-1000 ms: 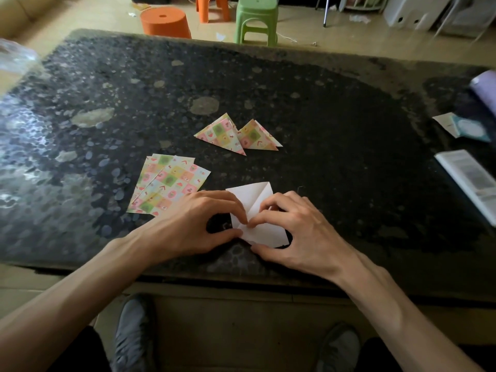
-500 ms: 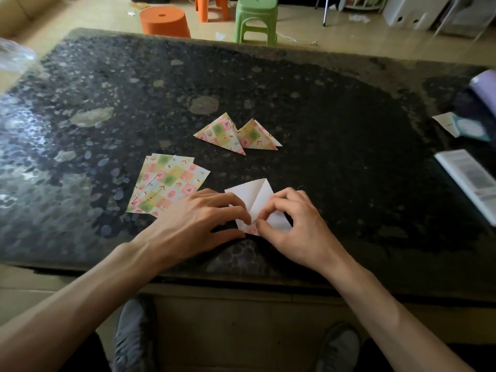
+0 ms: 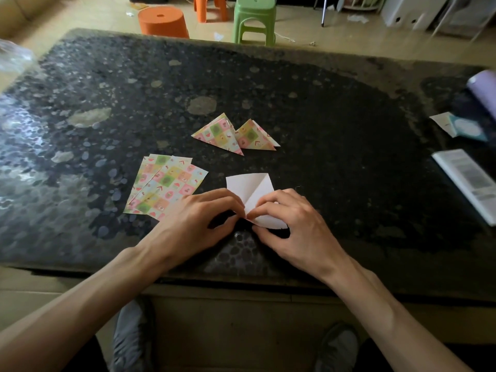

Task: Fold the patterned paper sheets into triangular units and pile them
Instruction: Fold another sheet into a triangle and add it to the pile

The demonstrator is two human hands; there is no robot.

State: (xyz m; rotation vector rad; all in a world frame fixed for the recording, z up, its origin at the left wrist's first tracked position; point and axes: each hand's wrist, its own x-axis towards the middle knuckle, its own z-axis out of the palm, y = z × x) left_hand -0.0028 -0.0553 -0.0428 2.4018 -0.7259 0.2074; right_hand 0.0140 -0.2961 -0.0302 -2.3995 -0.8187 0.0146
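Working sheet: the working sheet (image 3: 251, 193) lies white side up at 6 o'clock on the table (image 3: 322, 116), close to the front edge. One crease runs from its far edge down to the near point, where both hands meet.
Left hand: the left hand (image 3: 196, 224) comes in from 8 o'clock. Its fingers are curled, and forefinger and thumb pinch the sheet's near point.
Right hand: the right hand (image 3: 295, 226) comes in from 4 o'clock. Its fingers are curled, with the forefinger on top of the paper and the thumb at the near edge, gripping the right flap.
Supply: the flat sheets (image 3: 166, 183) lie fanned, pattern up, at 9 o'clock of the working sheet and just beside the left hand.
Finished pieces: two folded units (image 3: 218, 134) rest side by side at 12 o'clock of the working sheet and apart from it. They are not yet stacked.
Handling: the paper is probably light and thin, and it holds a crease. It is likely to slide on the glossy top and to tear or wrinkle if dragged. It is best held at corners and along fold lines, with one fingertip pinning it while the other hand presses.
Surroundings: a booklet (image 3: 467, 181) lies at 3 o'clock.
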